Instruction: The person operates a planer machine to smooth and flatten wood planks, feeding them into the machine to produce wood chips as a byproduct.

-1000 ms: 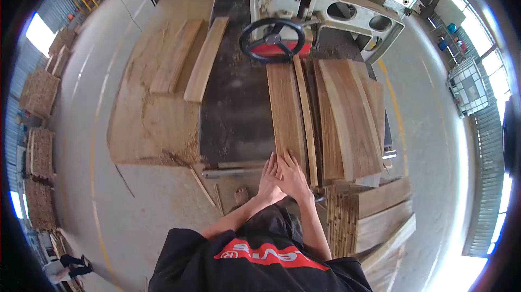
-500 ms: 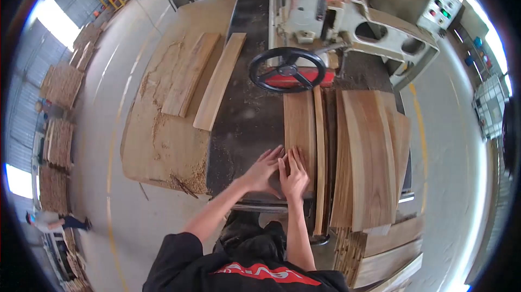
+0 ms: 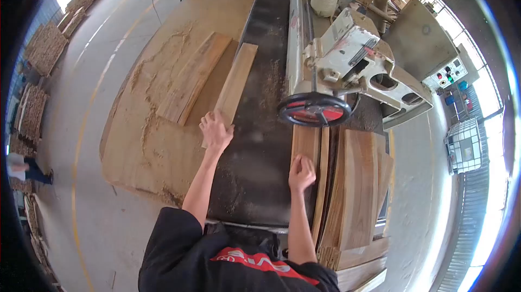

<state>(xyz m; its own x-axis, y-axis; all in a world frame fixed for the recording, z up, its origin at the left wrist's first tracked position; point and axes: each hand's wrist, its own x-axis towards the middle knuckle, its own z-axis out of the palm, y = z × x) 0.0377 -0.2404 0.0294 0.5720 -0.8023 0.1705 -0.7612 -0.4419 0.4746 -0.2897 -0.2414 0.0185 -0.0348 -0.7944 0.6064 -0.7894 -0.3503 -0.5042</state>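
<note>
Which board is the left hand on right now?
The pale narrow board at the table's left edge; the left hand rests on its near end.

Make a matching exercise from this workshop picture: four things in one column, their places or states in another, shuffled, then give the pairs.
Things:
1. left hand
2. right hand
3. handwheel
4. stack of boards

Places:
A. black rim, red centre, at the machine's front
B. on the end of the plank at the table's left edge
C. right of the pushed board
D. pressed on the board below the handwheel

Pairs: 1-B, 2-D, 3-A, 4-C
</note>
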